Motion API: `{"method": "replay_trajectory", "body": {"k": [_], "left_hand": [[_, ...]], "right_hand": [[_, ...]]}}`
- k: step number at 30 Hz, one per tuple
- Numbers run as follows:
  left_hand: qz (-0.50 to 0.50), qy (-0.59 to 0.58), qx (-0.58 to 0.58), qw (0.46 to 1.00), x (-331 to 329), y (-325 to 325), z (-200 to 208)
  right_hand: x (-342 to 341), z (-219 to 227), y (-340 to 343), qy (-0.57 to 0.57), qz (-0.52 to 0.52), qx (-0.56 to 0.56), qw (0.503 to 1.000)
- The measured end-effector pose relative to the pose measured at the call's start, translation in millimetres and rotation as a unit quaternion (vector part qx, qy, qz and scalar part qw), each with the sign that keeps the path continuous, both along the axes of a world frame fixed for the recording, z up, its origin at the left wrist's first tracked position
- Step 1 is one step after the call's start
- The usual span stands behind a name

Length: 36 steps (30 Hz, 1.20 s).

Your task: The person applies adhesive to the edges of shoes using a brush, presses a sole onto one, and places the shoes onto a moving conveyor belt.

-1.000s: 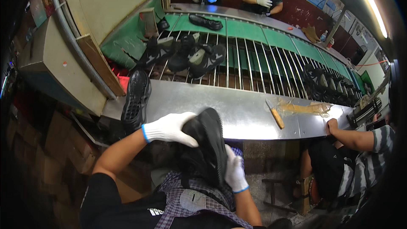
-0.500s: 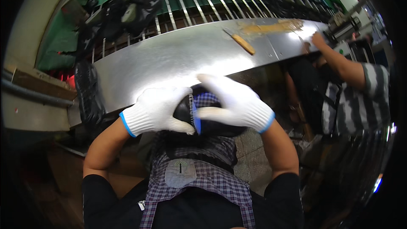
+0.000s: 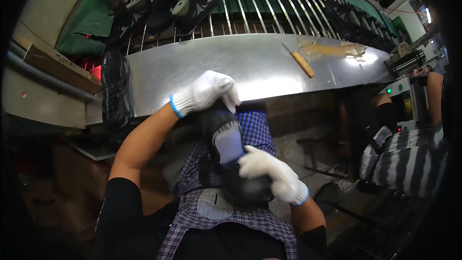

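A black shoe upper with a pale bluish-grey panel on its underside lies slanted over my lap, in front of the checked apron. My left hand, in a white knit glove with a blue cuff, is closed at the far end of the upper, fingers curled down. My right hand, gloved the same way, grips the near end from the right, with its fingers bent over the black material. Motion blurs part of the upper, and the fingertips are partly hidden.
A metal bench runs across ahead. On it lie a wooden-handled pointed tool and, at left, a black shoe sole. Black shoes sit on the barred rack behind. A person in a striped shirt sits at right.
The upper has turned from between my two hands to a lengthwise slant, its panel now showing. My left hand moved up and right; my right hand came down and nearer.
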<state>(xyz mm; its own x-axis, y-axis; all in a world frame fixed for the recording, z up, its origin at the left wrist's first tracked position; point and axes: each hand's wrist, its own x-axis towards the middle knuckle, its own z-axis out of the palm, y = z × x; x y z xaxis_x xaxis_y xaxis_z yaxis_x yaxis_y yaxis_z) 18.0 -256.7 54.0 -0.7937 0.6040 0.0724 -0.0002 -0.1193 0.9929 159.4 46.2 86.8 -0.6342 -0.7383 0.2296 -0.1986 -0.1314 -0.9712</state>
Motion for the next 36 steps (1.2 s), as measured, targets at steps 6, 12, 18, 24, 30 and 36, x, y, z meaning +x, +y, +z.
{"method": "replay_trajectory", "body": {"k": [6,12,18,24,30,36], "left_hand": [[0.226,0.348,-0.165,0.894,35,30,26],[0.134,0.191,-0.172,0.957,155,9,39],[0.274,0.24,-0.118,0.924,155,29,43],[0.308,0.222,-0.125,0.917,144,28,35],[0.279,0.154,-0.132,0.939,132,20,31],[0.22,0.032,-0.165,0.961,113,11,36]], "right_hand": [[-22,1,-7,0.04,-0.117,0.167,0.978],[-39,-18,-12,0.06,-0.098,0.095,0.989],[-58,22,-29,0.08,-0.028,0.153,0.985],[-64,5,-36,0.067,-0.086,0.089,0.99],[-81,5,-36,-0.002,-0.071,0.124,0.99],[-90,1,-35,-0.097,-0.069,0.152,0.981]]}}
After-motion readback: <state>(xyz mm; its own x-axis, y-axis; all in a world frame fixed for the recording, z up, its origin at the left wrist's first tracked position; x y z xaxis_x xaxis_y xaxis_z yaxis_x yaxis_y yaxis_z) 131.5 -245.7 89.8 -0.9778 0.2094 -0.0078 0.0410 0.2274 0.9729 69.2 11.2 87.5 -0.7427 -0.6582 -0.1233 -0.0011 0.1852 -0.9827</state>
